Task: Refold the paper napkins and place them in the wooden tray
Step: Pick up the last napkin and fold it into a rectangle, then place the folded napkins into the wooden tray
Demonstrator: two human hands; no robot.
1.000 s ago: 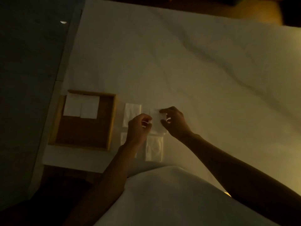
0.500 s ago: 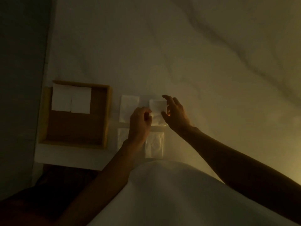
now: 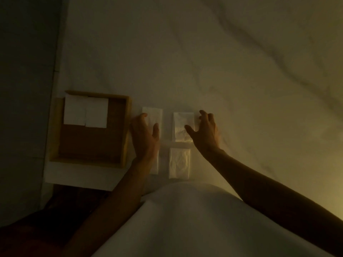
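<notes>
A square wooden tray (image 3: 126, 130) lies at the left of a white marble table, with two folded white napkins (image 3: 85, 112) side by side along its far edge. Right of the tray lie several white napkins: a far-left one (image 3: 153, 115), a far-right one (image 3: 183, 125), a near-right one (image 3: 179, 163) and a near-left one (image 3: 155, 166) mostly hidden under my left wrist. My left hand (image 3: 145, 136) hovers open over the far-left napkin. My right hand (image 3: 203, 132) is open, fingers spread, at the right edge of the far-right napkin.
The table's left edge (image 3: 55, 101) and its near edge (image 3: 78, 180) run close to the tray. White clothing (image 3: 185, 219) fills the bottom middle. The marble stretches far and right beyond the napkins. The light is dim.
Both hands let go of the far-right napkin, which now lies flat. My left hand moved left over the far-left napkin and my right hand opened and shifted right.
</notes>
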